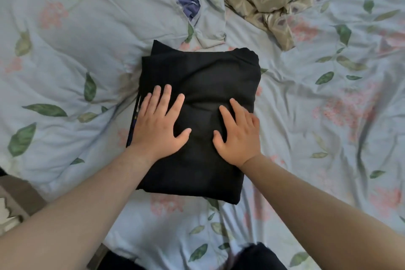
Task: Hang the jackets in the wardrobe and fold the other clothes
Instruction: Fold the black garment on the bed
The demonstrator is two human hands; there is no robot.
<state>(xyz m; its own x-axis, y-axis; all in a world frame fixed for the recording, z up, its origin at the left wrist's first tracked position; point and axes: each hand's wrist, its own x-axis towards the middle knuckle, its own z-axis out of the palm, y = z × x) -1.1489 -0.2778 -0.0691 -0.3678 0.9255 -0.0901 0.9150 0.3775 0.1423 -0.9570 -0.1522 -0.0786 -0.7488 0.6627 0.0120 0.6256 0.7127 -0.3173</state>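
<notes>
Head view: folded black garment (203, 85) lies on floral bedsheet (306, 103), beneath both palms.
Left hand (157, 125): fingers spread flat, pressing.
Right hand (238, 136): likewise, equally near; garment's long axis runs away from the wrists.

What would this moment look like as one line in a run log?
step: pressing fold | left hand: flat on black garment | right hand: flat on it | garment: folded, on floral bedsheet
</notes>
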